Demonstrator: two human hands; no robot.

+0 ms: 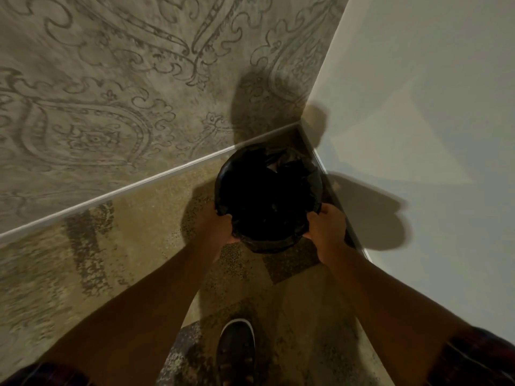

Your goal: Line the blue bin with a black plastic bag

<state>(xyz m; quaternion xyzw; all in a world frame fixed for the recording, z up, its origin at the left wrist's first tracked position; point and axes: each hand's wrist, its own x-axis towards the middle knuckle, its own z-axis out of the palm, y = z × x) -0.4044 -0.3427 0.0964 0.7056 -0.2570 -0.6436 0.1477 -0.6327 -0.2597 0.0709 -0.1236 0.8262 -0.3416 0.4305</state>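
A round bin stands on the floor in the corner of the room, and a black plastic bag (pixel 267 196) covers it inside and over the rim, so no blue shows. My left hand (pixel 220 227) grips the bag-covered rim at the near left. On the near right of the rim, my right hand (pixel 326 227) grips the same bag. The bag's far edge looks crumpled.
A patterned grey wall (pixel 111 107) runs behind the bin and a plain white wall (pixel 432 135) stands to its right, both with a pale skirting strip. The floor is speckled terrazzo. My dark shoe (pixel 237 349) is at the bottom centre.
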